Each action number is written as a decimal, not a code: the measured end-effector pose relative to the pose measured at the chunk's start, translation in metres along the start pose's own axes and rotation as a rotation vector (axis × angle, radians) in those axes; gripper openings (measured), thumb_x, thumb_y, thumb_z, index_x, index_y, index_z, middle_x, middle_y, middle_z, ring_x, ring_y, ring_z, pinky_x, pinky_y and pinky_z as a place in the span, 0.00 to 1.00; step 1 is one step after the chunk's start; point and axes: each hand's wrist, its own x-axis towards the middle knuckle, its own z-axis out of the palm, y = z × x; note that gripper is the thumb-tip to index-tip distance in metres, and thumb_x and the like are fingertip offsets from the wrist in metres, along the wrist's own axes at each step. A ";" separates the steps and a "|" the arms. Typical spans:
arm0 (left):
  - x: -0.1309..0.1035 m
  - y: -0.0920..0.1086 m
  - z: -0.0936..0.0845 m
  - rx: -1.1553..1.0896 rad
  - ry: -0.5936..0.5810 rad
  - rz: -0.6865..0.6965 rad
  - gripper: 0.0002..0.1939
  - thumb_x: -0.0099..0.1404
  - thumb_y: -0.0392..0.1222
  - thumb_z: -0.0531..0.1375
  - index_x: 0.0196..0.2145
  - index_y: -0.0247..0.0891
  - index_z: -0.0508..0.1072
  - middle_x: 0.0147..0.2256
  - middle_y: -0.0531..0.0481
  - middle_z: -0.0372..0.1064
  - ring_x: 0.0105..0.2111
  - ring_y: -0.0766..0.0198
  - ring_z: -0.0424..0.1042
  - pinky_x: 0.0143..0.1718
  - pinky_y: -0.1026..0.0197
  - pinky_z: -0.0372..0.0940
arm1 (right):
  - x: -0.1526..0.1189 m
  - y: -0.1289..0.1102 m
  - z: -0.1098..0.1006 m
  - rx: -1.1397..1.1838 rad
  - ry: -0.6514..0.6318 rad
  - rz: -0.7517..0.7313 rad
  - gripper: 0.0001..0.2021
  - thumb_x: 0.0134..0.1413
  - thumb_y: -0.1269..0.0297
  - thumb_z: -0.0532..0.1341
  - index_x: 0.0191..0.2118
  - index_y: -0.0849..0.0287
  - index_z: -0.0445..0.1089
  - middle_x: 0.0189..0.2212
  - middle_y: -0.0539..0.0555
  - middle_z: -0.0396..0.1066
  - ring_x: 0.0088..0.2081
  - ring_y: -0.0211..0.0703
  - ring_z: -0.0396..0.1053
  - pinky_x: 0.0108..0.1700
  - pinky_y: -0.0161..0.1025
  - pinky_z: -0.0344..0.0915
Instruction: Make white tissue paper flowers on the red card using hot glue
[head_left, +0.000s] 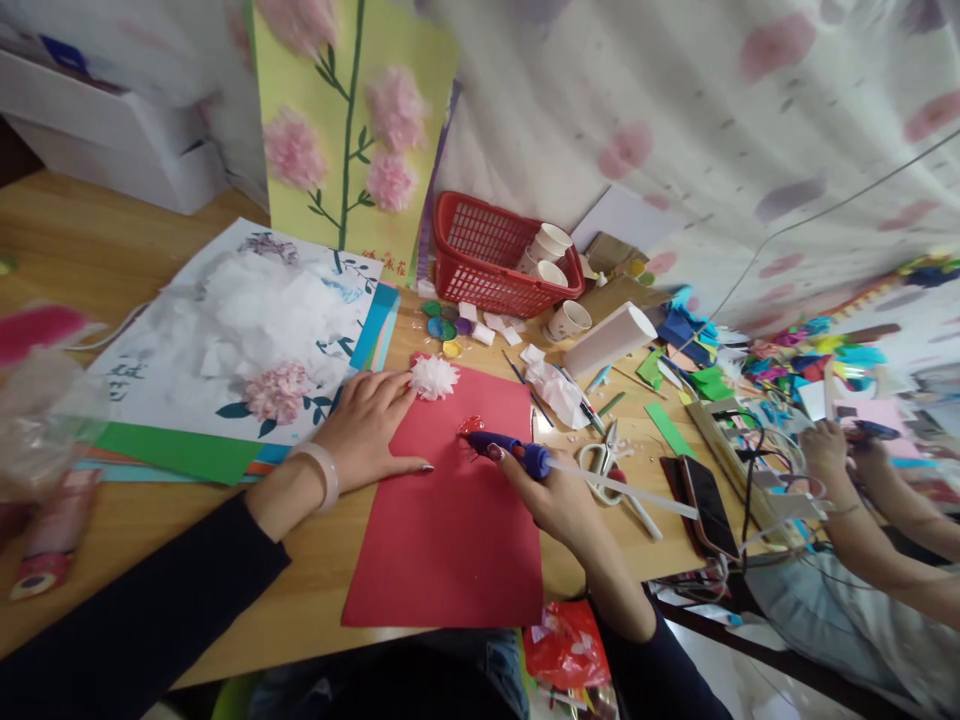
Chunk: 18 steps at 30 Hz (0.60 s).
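Note:
A sheet of red paper lies on the table in front of me. My left hand rests flat on its left edge, fingers apart, with the fingertips beside a white paper flower. My right hand is wrapped round a blue hot glue gun with a long clear glue stick sticking out of its back. The gun's nozzle is over the upper middle of the paper, at a shiny patch of glue. Whether the nozzle touches the paper, I cannot tell.
Scissors, a phone and a power strip lie to the right. Behind stand a red basket with paper cups and a yellow flower picture. Cotton covers a white sheet at left. Another person's hands work at far right.

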 end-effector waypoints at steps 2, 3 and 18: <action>0.000 0.000 0.000 -0.007 0.000 0.004 0.46 0.52 0.69 0.62 0.56 0.27 0.67 0.59 0.30 0.60 0.59 0.40 0.56 0.61 0.43 0.47 | -0.002 0.002 -0.002 -0.024 -0.004 0.020 0.23 0.58 0.48 0.56 0.18 0.56 0.55 0.13 0.45 0.49 0.16 0.32 0.48 0.18 0.33 0.43; 0.000 0.000 0.000 -0.015 0.003 0.005 0.46 0.52 0.69 0.62 0.56 0.28 0.67 0.59 0.31 0.60 0.59 0.40 0.56 0.61 0.43 0.46 | -0.003 0.003 -0.003 -0.032 0.001 0.027 0.23 0.58 0.48 0.56 0.18 0.56 0.55 0.13 0.45 0.49 0.17 0.32 0.49 0.18 0.33 0.43; -0.001 -0.001 0.000 -0.046 0.005 -0.006 0.45 0.52 0.69 0.61 0.56 0.30 0.68 0.59 0.31 0.60 0.59 0.39 0.56 0.61 0.42 0.46 | -0.003 0.007 -0.010 -0.064 0.007 0.048 0.25 0.59 0.45 0.53 0.19 0.58 0.63 0.14 0.46 0.53 0.17 0.34 0.52 0.19 0.34 0.46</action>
